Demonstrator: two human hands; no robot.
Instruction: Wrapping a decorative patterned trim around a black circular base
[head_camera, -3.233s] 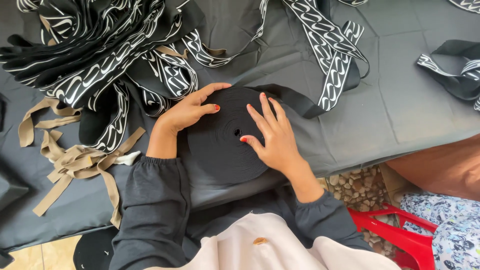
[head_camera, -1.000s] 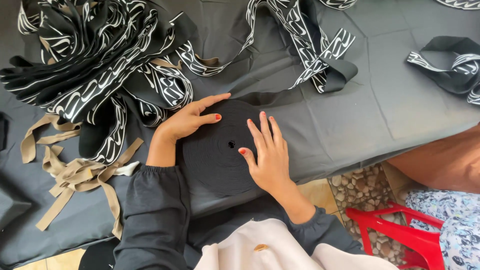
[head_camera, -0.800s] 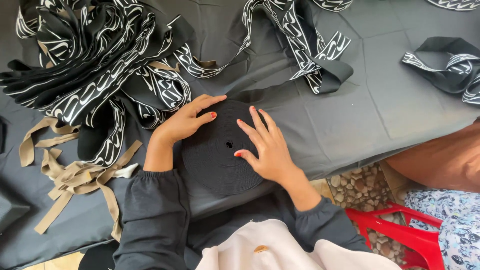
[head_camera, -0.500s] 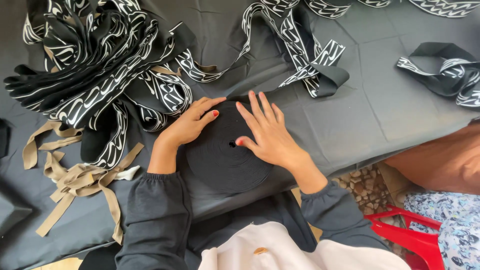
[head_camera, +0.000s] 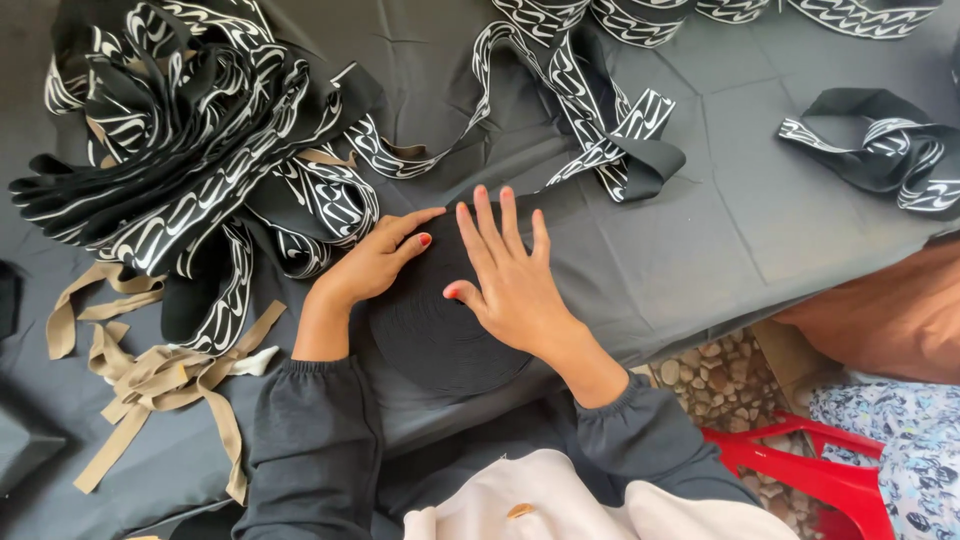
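Note:
A flat round roll of black band (head_camera: 435, 335) lies on the grey cloth-covered table (head_camera: 720, 240) in front of me. My right hand (head_camera: 505, 275) rests flat on top of the roll, fingers spread and pointing away from me. My left hand (head_camera: 380, 260) lies against the roll's upper left edge, fingers stretched toward the right hand. A black band with white pattern (head_camera: 600, 150) runs from the roll's far side up across the table.
A big heap of black-and-white patterned band (head_camera: 190, 150) fills the table's left. Tan straps (head_camera: 150, 370) lie at the near left. More patterned band (head_camera: 880, 150) sits at the right. A red plastic stool (head_camera: 810, 470) and a person's patterned clothing (head_camera: 900, 450) are off the table's right edge.
My right hand has slid from the roll's right side up onto its top, toward the far edge. The left hand has stayed at the upper left edge.

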